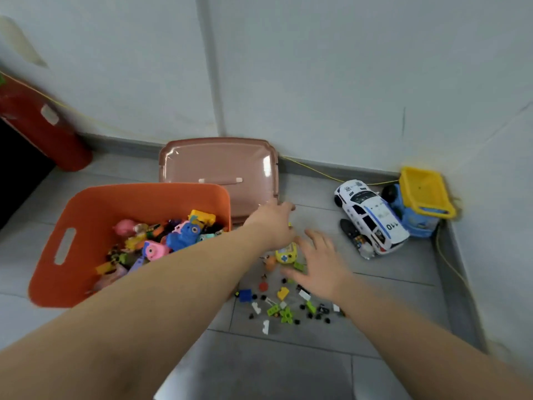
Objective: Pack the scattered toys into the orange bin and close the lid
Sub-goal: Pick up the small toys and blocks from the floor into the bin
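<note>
Toys being gathered beside the orange bin

The orange bin (pixel 86 215), lidless and partly filled with toys, is seen on the floor; its pinkish lid (pixel 219 168) lies just behind. Right of the bin, the left hand (pixel 274 223) is blurred, its grip untellable; the right hand (pixel 320 264) is spread over scattered small bricks (pixel 282 294). A police car (pixel 372 220) lies farther right.

Both hands reach over scattered small bricks (pixel 284 294) on the floor (pixel 389 298): left hand (pixel 272 223) beside the orange bin (pixel 86 209), right hand (pixel 323 267) spread open, empty.
</note>
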